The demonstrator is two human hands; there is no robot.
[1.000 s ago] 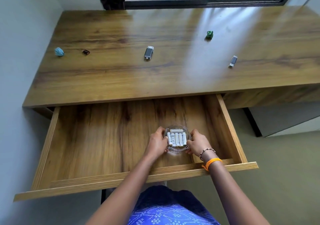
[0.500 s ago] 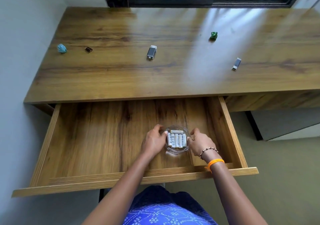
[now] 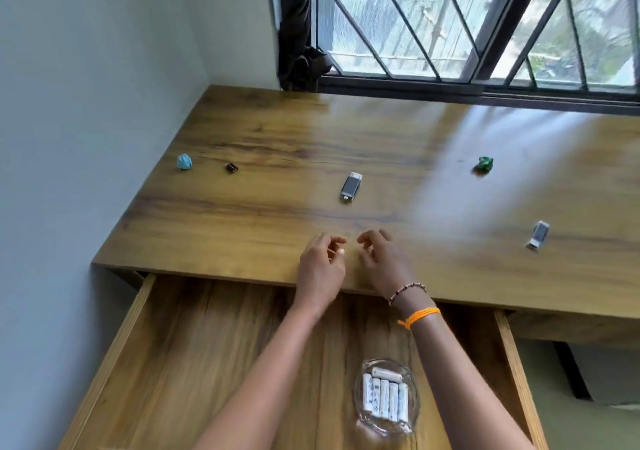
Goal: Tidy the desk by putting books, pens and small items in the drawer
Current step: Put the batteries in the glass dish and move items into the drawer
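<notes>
Wide and brown, the wooden table sits under a barred window, with a wall close on the left. Its top looks smooth and shiny, so small things may slide on it. It has lots of bare room for moving hands.

Below the front edge the drawer is pulled out. It is broad and shallow with low walls, so things can go in from above.

A glass dish of white batteries rests inside the drawer, near its right side. Glass can break, so I think it is best left alone.

Both hands hover over the front of the table. The left hand and right hand are near each other, fingers loosely curled and holding nothing.

Nearest them is a dark USB stick. It looks hard and light; pinch its long sides. A second stick lies far right.

A green crumpled wad and a blue one look soft and squashy. A tiny dark bit lies beside the blue one, needing fingertips.
</notes>
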